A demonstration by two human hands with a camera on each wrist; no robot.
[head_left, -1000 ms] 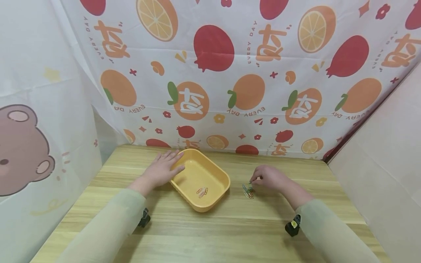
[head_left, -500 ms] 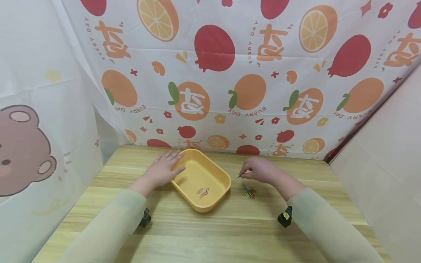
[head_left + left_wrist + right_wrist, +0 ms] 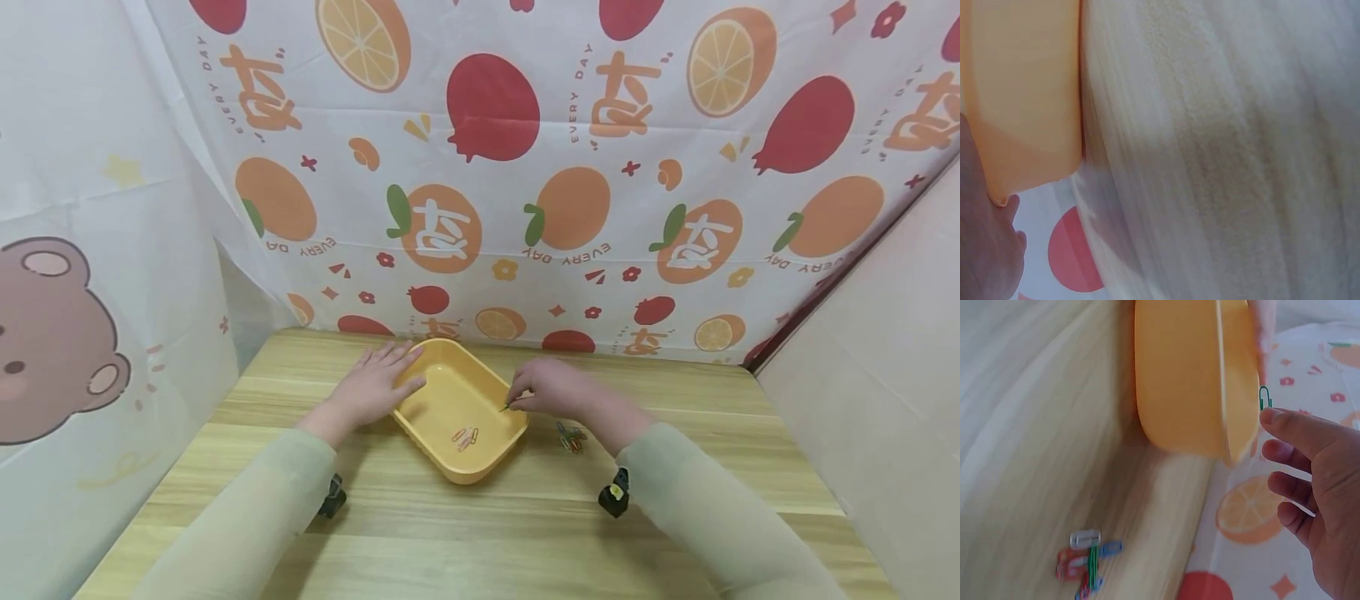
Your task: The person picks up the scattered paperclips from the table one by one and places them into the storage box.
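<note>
Between thumb and index finger my right hand (image 3: pixel 551 388) pinches a green paper clip (image 3: pixel 1265 397), above the right rim of a yellow plastic tray (image 3: pixel 427 457). My left hand (image 3: pixel 369 387) rests on the tray's left rim with its fingers spread and straight. Pink and orange-toned paper clips (image 3: pixel 466 438) lie on the tray floor near its front end. To the right of the tray, on the table, is a small pile of mixed-colour paper clips (image 3: pixel 572 438); the right wrist view shows white, red, green and blue ones (image 3: pixel 1090 559).
The wood-grain table (image 3: pixel 480 542) meets a fruit-printed cloth (image 3: pixel 525 283) at the back. White cloth walls stand at the left, with a bear print (image 3: pixel 52 333), and at the right (image 3: pixel 877 358). Each wrist carries a small black camera (image 3: pixel 615 493).
My right hand has lifted a green paper clip from the pile and moved left with it to above the tray's right rim. The left hand stays on the tray.
</note>
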